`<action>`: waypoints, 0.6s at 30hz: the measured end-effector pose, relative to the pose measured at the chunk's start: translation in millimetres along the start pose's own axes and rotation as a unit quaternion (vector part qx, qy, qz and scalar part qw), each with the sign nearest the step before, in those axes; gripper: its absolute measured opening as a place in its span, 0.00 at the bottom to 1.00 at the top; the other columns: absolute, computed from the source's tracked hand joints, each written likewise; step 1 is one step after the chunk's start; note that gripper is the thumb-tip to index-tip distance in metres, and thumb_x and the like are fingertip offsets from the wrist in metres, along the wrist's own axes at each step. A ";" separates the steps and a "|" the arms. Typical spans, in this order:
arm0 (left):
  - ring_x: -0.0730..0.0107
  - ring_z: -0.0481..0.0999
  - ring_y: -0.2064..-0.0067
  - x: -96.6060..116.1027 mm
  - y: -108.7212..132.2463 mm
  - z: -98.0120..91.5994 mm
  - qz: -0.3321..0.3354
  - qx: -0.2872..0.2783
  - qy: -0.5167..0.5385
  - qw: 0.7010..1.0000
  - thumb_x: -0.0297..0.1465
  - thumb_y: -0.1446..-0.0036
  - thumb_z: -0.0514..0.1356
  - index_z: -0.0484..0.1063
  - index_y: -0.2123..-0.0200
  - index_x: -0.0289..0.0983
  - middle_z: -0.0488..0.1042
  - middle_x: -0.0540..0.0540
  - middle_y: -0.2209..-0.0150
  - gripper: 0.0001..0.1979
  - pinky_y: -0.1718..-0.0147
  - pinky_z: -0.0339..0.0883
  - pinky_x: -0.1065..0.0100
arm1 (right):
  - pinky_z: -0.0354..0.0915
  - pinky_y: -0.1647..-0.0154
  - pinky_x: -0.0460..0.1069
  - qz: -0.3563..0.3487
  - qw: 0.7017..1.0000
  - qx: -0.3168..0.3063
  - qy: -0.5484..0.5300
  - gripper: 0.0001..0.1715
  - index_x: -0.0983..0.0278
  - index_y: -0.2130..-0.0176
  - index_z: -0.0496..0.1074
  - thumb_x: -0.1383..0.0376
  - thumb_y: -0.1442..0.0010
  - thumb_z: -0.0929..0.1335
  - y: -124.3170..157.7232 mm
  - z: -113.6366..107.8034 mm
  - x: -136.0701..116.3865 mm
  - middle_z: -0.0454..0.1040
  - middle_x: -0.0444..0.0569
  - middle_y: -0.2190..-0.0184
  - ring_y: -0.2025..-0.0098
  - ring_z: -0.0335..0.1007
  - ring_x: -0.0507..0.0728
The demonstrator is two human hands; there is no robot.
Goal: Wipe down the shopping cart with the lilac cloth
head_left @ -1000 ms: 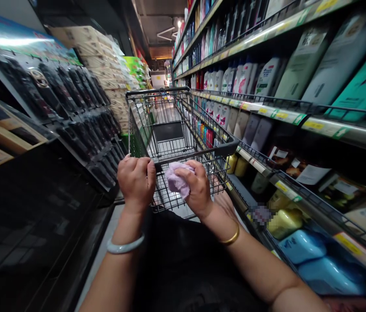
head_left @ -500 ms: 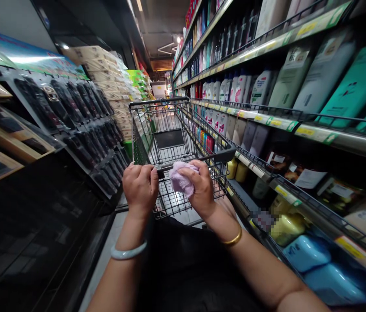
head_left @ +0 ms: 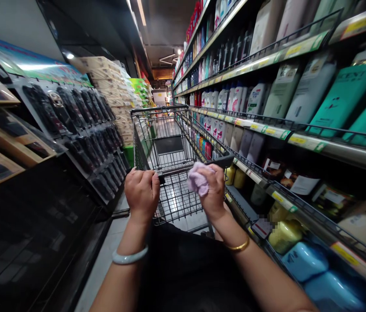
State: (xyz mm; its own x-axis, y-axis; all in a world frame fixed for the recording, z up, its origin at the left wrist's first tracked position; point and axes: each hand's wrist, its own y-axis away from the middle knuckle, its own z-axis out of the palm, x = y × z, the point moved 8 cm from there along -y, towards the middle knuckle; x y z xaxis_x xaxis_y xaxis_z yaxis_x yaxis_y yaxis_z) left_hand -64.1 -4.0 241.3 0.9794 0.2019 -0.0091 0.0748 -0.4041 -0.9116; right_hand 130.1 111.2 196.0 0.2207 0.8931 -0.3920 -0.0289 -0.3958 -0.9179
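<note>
A dark wire shopping cart (head_left: pixel 170 146) stands in front of me, with no goods visible in its basket. My left hand (head_left: pixel 141 193) is wrapped round the left end of its handle, a pale bangle at the wrist. Crumpled in my right hand (head_left: pixel 213 190) is a light purple cloth (head_left: pixel 198 179), held at the right part of the handle bar. The fingers and cloth hide that part of the bar, so whether they touch it is unclear. A gold bracelet circles my right wrist.
Shelves (head_left: pixel 267 130) of shampoo and other bottles line the right side, close to the cart. On the left hang packaged dark items (head_left: pixel 72 112) on a rack, beside stacked boxes (head_left: pixel 105 82). The tiled aisle runs ahead between them.
My right hand with the cloth has shifted right along the handle, away from my left hand. The left hand stays on its end. The view has tilted slightly.
</note>
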 end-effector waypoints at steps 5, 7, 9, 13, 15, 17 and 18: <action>0.58 0.71 0.59 1.6 0.3 -1.2 0.024 -0.006 -0.010 1.000 0.34 0.30 0.51 0.75 0.62 0.37 0.76 0.43 0.66 0.14 0.40 0.60 0.55 | 0.73 0.48 0.57 -0.040 0.998 -0.036 -0.012 0.11 0.55 0.55 0.78 0.67 0.38 0.71 6.8 4.3 -1.5 0.68 0.50 0.49 0.48 0.70 0.59; 0.58 0.71 0.59 3.0 0.6 -2.6 0.031 -0.005 -0.011 0.999 0.34 0.30 0.52 0.76 0.61 0.37 0.76 0.43 0.65 0.14 0.40 0.61 0.55 | 0.72 0.48 0.57 0.009 0.998 0.052 -0.026 0.13 0.56 0.54 0.76 0.67 0.39 0.72 -1.1 -14.2 15.7 0.66 0.50 0.49 0.48 0.70 0.58; 0.58 0.71 0.60 4.4 0.8 -3.7 0.030 0.000 -0.010 1.000 0.34 0.30 0.52 0.76 0.62 0.37 0.76 0.43 0.66 0.14 0.40 0.61 0.55 | 0.71 0.45 0.58 0.050 0.993 0.109 -0.022 0.16 0.56 0.52 0.75 0.67 0.40 0.71 -4.0 -26.1 27.8 0.65 0.50 0.50 0.47 0.69 0.58; 0.57 0.71 0.60 6.0 1.1 -3.6 0.015 0.011 -0.010 1.000 0.33 0.31 0.52 0.75 0.64 0.37 0.75 0.43 0.67 0.14 0.40 0.61 0.54 | 0.72 0.47 0.58 0.022 0.999 0.020 0.016 0.14 0.55 0.51 0.75 0.66 0.38 0.70 10.7 -9.4 14.5 0.66 0.51 0.49 0.47 0.70 0.59; 0.57 0.71 0.60 6.2 1.1 -3.1 0.013 0.011 -0.010 1.000 0.33 0.31 0.52 0.75 0.64 0.37 0.75 0.44 0.67 0.14 0.40 0.62 0.54 | 0.73 0.47 0.57 -0.015 0.999 -0.047 0.009 0.12 0.55 0.54 0.77 0.66 0.37 0.70 22.7 3.8 2.3 0.68 0.51 0.49 0.47 0.70 0.59; 0.57 0.71 0.60 6.6 1.1 -3.3 0.018 0.008 -0.010 1.000 0.33 0.31 0.52 0.75 0.63 0.37 0.75 0.43 0.67 0.13 0.40 0.62 0.54 | 0.73 0.47 0.56 -0.022 0.996 -0.076 -0.028 0.10 0.55 0.56 0.78 0.66 0.38 0.71 26.1 8.0 -0.9 0.69 0.50 0.50 0.48 0.71 0.58; 0.58 0.71 0.60 6.9 1.3 -3.6 0.022 0.006 -0.010 1.000 0.33 0.31 0.52 0.75 0.62 0.37 0.75 0.43 0.66 0.13 0.40 0.62 0.54 | 0.73 0.47 0.55 -0.008 0.997 -0.065 -0.051 0.10 0.55 0.56 0.78 0.66 0.38 0.71 23.0 5.1 2.3 0.69 0.49 0.50 0.48 0.72 0.58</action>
State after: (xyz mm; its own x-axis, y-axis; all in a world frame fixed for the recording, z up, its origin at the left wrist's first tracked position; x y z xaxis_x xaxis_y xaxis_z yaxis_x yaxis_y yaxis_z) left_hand -56.5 -6.3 241.6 0.9778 0.2017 -0.0565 0.0301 -0.4021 -0.9151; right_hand 125.0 105.2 173.6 0.1205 0.9139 -0.3877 0.1027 -0.3999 -0.9108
